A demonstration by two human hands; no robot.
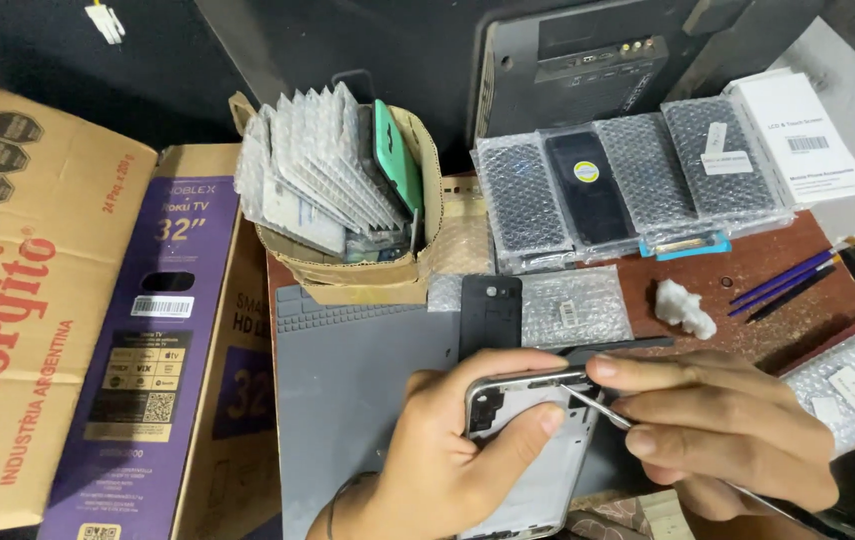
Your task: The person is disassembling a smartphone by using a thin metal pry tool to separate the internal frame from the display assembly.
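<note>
Grey work mat (pixel 348 400) covers the near bench. Over its right edge the left hand (pixel 428 460) wraps closed around a silver phone frame (pixel 528 440); the right hand (pixel 718 430) pinches a thin metal tool (pixel 598 405) against its top. Farther off: bubble-wrapped screens (pixel 638 180), left a cardboard box of parts (pixel 348 200).

Two cartons stand at left: a tan one (pixel 18 300) and a purple one (pixel 148 340) with white barcode label (pixel 162 306). Bubble-wrapped packets (pixel 638 180) line the desk's back, beside a white box (pixel 798 135).
</note>
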